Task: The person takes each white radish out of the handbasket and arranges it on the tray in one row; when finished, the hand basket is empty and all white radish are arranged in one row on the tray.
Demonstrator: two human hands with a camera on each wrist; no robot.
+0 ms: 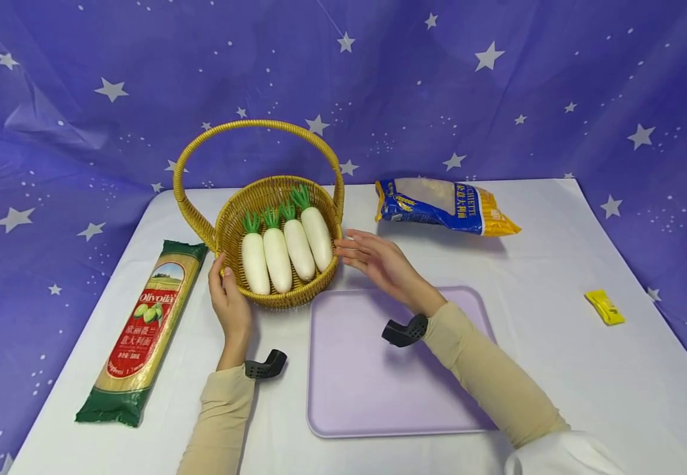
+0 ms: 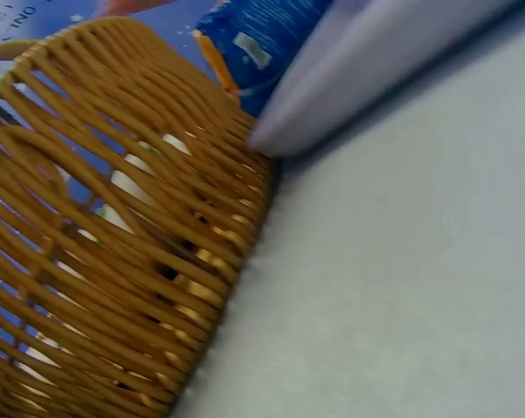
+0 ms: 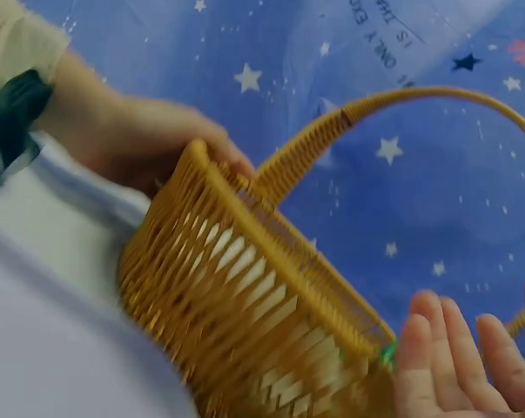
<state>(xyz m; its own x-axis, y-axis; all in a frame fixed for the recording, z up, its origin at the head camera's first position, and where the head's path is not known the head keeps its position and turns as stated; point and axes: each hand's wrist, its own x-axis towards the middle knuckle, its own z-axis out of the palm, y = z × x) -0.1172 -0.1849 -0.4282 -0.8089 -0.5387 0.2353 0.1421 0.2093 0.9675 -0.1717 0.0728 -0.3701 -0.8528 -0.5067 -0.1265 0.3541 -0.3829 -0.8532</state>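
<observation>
A golden wicker basket [image 1: 287,300] with a tall arched handle stands toward the back left of the table. Several white radishes [image 1: 278,260] with green tops lie side by side in it. My left hand [image 1: 231,307] rests against the basket's left front side, fingers up at the rim near the handle's base. At the opposite side, my right hand [image 1: 382,264] holds its fingers stretched out, tips right by the right rim. The right wrist view shows its straight fingers [image 3: 458,357] beside the basket wall [image 3: 227,287].
Left of the basket lies a long spaghetti pack [image 1: 148,323]. A lilac tray [image 1: 373,376] sits in front, under the right forearm. A blue and yellow pasta bag [image 1: 444,204] lies at the back, and a small yellow packet [image 1: 605,307] at the right.
</observation>
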